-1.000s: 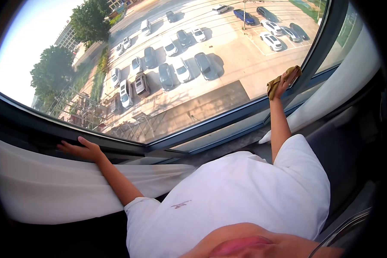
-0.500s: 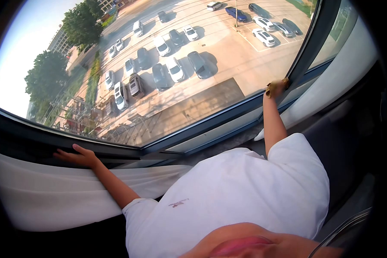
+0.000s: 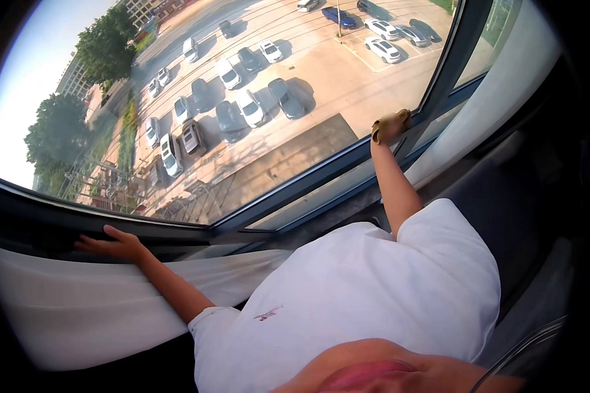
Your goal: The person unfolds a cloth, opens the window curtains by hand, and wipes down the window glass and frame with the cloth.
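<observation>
A brownish-yellow cloth (image 3: pixel 377 131) is under my right hand (image 3: pixel 391 128), which presses it at the lower right corner of the window glass (image 3: pixel 269 154); the hand is slightly blurred. The cloth's edges stick out on both sides of the fingers. On the left, my left hand (image 3: pixel 115 245) rests against the dark window frame (image 3: pixel 295 190), thumb raised and fingers spread, holding nothing. Its fingertips lie in the shadow of the frame, just above the white curtain.
A white curtain (image 3: pixel 78 301) hangs below my left arm, and another curtain (image 3: pixel 485 111) hangs at the right beyond the frame. Outside, through the glass, are parked cars (image 3: pixel 286 98), trees and buildings. A dark surface lies at the right.
My right hand with the cloth has moved left and slightly down from beside the right frame post to the corner. The left hand stays on the frame; the whole view has shifted a little.
</observation>
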`<state>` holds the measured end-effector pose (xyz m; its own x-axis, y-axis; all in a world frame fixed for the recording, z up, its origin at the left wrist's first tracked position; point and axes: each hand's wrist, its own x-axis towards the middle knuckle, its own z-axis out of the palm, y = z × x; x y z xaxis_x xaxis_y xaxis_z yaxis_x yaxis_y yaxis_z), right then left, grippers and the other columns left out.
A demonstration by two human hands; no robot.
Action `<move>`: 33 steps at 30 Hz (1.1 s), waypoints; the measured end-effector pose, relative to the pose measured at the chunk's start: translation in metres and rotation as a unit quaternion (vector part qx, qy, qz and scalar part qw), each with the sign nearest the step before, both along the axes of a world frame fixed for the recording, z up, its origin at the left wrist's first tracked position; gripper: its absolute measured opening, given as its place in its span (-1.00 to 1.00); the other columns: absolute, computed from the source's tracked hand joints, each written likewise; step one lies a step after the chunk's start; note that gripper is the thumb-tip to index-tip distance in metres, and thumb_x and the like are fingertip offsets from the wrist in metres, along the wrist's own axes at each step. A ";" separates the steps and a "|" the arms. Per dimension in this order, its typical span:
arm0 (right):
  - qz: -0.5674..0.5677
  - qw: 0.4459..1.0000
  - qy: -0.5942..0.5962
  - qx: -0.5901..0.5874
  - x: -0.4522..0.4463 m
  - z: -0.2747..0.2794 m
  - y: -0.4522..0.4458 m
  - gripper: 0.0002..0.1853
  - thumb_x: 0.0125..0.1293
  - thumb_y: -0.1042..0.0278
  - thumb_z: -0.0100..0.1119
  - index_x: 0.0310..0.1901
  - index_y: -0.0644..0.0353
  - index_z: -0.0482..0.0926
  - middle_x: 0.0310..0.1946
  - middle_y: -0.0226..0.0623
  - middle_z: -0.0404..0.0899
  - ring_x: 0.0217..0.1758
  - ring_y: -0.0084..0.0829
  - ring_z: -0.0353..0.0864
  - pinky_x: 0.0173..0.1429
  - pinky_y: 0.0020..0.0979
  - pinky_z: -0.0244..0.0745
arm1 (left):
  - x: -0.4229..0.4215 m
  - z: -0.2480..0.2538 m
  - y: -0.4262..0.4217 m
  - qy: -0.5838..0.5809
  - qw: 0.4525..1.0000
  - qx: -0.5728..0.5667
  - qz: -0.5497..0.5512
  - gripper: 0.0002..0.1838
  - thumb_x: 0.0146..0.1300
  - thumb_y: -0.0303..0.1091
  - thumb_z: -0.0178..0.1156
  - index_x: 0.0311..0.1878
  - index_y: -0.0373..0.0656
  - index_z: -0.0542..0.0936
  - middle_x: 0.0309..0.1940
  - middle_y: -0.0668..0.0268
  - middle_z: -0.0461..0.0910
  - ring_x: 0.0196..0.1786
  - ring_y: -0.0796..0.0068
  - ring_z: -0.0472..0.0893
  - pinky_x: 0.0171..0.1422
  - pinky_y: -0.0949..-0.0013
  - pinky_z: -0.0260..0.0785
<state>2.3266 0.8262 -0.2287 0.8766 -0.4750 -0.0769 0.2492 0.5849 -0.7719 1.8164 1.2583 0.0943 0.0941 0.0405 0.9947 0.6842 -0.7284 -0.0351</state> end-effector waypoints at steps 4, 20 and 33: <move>0.017 0.991 -0.014 -0.134 -0.051 0.010 0.032 -0.32 0.60 0.36 -0.13 0.62 0.06 -0.15 0.61 -0.13 -0.07 0.56 -0.27 0.13 0.54 -0.31 0.05 | -0.001 -0.002 0.001 -0.002 1.000 -0.013 -0.005 -0.32 0.55 -0.09 -0.04 0.51 -0.41 0.15 0.55 -0.27 -0.04 0.60 -0.22 0.02 0.60 -0.13 -0.06; 0.025 0.836 -0.289 -0.466 -0.183 0.062 0.142 -0.37 0.55 0.32 -0.29 0.55 0.42 -0.06 0.57 0.25 -0.13 0.62 0.40 -0.30 0.60 0.20 -0.34 | -0.002 -0.009 0.013 0.005 1.000 0.015 0.012 -0.33 0.55 -0.04 -0.06 0.49 -0.38 0.19 0.55 -0.27 -0.03 0.59 -0.24 0.02 0.59 -0.18 -0.08; 0.586 0.485 -0.478 -0.439 -0.275 0.056 0.220 -0.57 0.48 0.13 0.09 0.35 -0.14 0.49 0.26 -0.48 0.54 0.26 -0.46 0.52 0.39 -0.39 0.37 | 0.000 -0.005 0.004 -0.001 1.000 0.011 0.008 -0.31 0.53 -0.05 -0.02 0.48 -0.43 0.20 0.54 -0.31 -0.01 0.59 -0.28 0.02 0.60 -0.15 -0.09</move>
